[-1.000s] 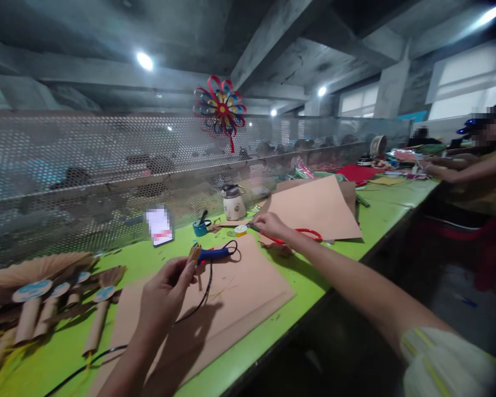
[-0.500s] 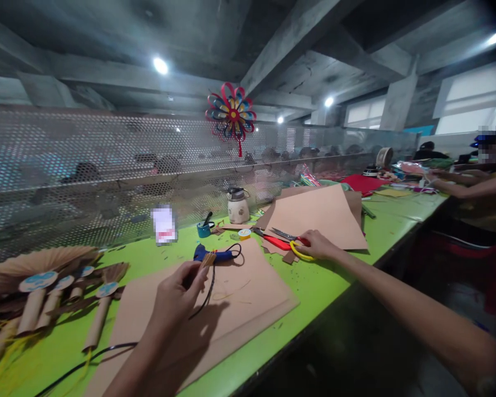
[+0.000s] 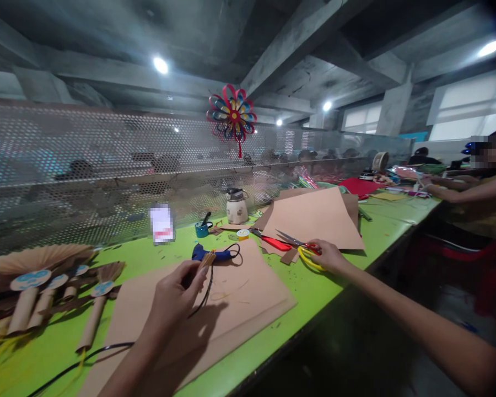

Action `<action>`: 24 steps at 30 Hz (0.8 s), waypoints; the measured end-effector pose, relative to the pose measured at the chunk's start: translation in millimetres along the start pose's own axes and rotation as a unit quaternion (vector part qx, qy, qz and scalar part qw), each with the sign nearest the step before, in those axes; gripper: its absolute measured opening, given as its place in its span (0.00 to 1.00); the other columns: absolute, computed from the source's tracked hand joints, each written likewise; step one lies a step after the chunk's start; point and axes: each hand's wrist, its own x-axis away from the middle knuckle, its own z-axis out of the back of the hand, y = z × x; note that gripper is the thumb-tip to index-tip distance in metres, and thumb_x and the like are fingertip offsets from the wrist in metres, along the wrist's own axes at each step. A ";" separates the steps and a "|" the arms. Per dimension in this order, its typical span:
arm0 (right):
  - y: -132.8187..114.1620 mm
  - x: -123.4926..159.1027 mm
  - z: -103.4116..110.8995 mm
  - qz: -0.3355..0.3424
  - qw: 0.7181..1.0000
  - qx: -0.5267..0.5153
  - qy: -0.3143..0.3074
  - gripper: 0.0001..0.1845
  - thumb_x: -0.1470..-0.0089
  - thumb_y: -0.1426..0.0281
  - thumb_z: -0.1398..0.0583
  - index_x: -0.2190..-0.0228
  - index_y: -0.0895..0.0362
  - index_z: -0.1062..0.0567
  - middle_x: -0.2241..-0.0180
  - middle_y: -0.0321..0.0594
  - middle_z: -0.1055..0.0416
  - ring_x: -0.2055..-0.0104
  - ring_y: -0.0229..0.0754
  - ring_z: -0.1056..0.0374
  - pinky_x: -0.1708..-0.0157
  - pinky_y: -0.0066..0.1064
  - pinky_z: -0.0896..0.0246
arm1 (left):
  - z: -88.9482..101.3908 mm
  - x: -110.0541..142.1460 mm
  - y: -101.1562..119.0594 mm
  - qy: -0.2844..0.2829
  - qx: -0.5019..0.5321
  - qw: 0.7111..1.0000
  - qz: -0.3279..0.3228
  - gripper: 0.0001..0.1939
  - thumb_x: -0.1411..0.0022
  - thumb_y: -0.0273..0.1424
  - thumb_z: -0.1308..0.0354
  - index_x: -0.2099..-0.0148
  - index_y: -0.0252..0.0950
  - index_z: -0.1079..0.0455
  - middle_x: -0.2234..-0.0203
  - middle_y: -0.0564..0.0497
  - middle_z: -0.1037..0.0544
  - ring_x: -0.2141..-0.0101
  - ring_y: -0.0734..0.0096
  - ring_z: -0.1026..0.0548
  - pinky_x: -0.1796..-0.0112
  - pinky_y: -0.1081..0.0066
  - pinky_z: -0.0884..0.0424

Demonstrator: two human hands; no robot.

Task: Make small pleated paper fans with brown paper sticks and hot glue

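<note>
My left hand (image 3: 177,298) is closed in a pinch on a small brown paper piece (image 3: 207,259), held above a tan cardboard sheet (image 3: 240,298). Just beyond it lies a blue glue gun (image 3: 215,254) with a black cord. My right hand (image 3: 328,256) reaches out to the right and grips the yellow-handled scissors (image 3: 303,252), lifting them slightly off the green table (image 3: 310,284). Red-handled scissors (image 3: 273,241) lie on the table beside them.
Folded paper fans on cardboard tubes (image 3: 45,286) lie at the left. A white jar (image 3: 236,208), a small blue cup (image 3: 201,227) and a tape roll (image 3: 243,234) stand by the perforated metal screen (image 3: 107,165). More tan sheets (image 3: 314,215) lie farther right; another person (image 3: 479,187) works there.
My right hand left the red-handled scissors, moved right and toward me, and took hold of the yellow-handled scissors. My left hand kept its pinch nearly still.
</note>
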 end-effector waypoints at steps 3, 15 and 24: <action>12.0 -8.8 5.4 -0.005 0.997 0.072 0.013 0.19 0.47 0.74 0.38 0.53 0.59 0.24 0.59 0.49 0.25 0.56 0.49 0.30 0.59 0.35 0.35 | -2.7 -0.4 -2.2 0.003 -0.009 1.000 -0.007 0.18 0.39 0.47 0.45 0.61 0.38 0.26 0.80 0.54 0.25 0.78 0.70 0.28 0.73 0.73 0.34; 28.9 -60.6 37.0 0.013 0.976 0.210 0.062 0.16 0.38 0.65 0.41 0.50 0.57 0.29 0.47 0.46 0.32 0.50 0.48 0.32 0.52 0.46 0.34 | 2.5 -1.9 -1.0 0.004 -0.022 1.000 0.011 0.21 0.42 0.50 0.45 0.62 0.38 0.26 0.81 0.54 0.24 0.78 0.69 0.27 0.74 0.73 0.34; -24.4 -2.3 -11.8 0.208 0.965 0.148 -0.055 0.16 0.36 0.65 0.45 0.55 0.60 0.23 0.52 0.49 0.26 0.48 0.48 0.33 0.48 0.39 0.40 | 4.7 -2.4 2.9 0.007 -0.023 1.000 0.012 0.21 0.42 0.50 0.45 0.61 0.38 0.26 0.80 0.54 0.24 0.78 0.68 0.26 0.74 0.73 0.33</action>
